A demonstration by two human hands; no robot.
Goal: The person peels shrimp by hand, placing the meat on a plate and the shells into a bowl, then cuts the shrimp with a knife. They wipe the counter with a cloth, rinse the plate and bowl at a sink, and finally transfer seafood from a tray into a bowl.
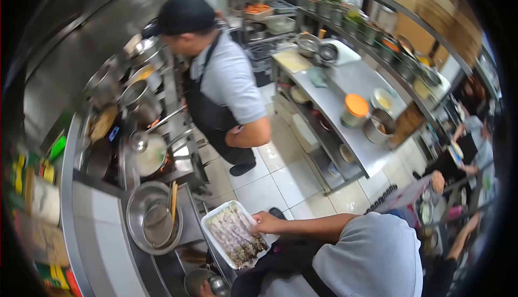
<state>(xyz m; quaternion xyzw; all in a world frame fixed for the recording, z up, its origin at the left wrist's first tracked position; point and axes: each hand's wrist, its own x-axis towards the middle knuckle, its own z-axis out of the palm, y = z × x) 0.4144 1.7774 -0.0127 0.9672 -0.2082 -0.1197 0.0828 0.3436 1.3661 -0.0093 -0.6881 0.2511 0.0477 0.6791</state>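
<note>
A white rectangular tray (209, 222), filled with layered, pale and brownish food pieces (234, 235), is tilted near the counter's edge. My right hand (264, 223) grips its right-hand rim, thumb and fingers closed. At the bottom edge, my left hand (206, 289) shows only partly, its fingers against a small rounded metal vessel (218, 285). Beside that vessel lies a larger metal bowl (193, 281). Farther up the counter, a wide steel basin (135, 210) holds a round strainer (158, 225) and wooden chopsticks or sticks (174, 202).
A co-worker (226, 81) in a black cap and apron stands at the stove. Pots (140, 102) and a pan of pale liquid (150, 155) sit over burners with flames. A steel worktable (350, 86) carries an orange-lidded tub (356, 105). More people (475, 140) are at right.
</note>
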